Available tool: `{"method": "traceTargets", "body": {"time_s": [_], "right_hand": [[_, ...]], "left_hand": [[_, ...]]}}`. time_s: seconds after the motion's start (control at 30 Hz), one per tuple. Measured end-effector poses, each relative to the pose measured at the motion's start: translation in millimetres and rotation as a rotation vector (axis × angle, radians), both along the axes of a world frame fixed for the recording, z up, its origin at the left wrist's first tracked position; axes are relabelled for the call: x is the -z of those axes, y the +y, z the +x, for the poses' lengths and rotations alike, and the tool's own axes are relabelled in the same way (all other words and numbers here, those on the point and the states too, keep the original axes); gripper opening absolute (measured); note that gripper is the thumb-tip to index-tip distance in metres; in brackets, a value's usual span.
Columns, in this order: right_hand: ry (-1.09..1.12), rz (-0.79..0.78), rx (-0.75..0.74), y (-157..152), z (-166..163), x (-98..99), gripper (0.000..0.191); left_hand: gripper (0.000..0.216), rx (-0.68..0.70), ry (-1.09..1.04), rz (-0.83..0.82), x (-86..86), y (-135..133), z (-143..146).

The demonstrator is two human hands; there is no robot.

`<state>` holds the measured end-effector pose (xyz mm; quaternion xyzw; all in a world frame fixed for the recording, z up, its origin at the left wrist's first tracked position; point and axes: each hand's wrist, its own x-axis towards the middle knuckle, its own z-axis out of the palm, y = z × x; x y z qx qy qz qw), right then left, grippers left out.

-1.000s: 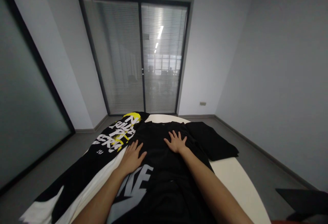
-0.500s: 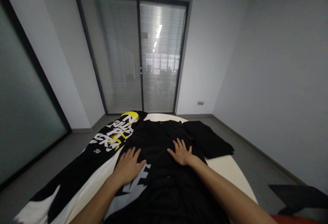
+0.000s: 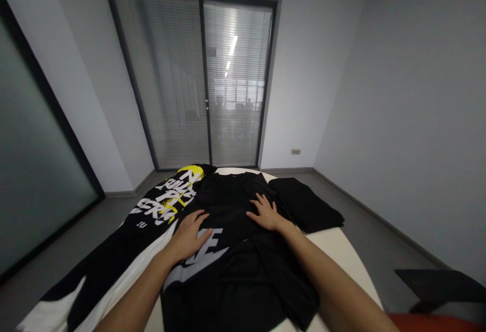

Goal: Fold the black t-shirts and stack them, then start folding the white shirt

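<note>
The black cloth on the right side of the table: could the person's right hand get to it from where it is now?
Probably yes. The right hand is open on the black shirt, with the black cloth close beside it, and nothing visible stands up between them.

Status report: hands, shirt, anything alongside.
Left hand and right hand open on black shirt. Grey print showing. Printed garment at left, folded black cloth right.
</note>
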<state>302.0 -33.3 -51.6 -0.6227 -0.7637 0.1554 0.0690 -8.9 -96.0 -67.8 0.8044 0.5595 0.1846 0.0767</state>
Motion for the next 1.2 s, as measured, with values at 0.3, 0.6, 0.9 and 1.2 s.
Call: {"method": "traceTargets", "body": {"time_s": [0.3,0.6,0.9,1.2], "right_hand": [[-0.051,-0.155,-0.172,-70,34,-50.7,0.03],[0.09,-0.273,-0.37,-99,34,-48.2,0.064],[0.299,-0.197,-0.438,-81,51,-38.4,0.012],[0.513,-0.063,-0.337,-69,60,-34.9,0.025]], "left_hand": [[0.063,0.079,0.113,-0.119,-7.2,-25,12],[0.059,0.046,0.11,-0.046,6.8,-8,5],[0.018,0.212,-0.051,0.053,-32.8,-39,35],[0.028,0.207,-0.101,-0.135,-27.3,-43,41]]}}
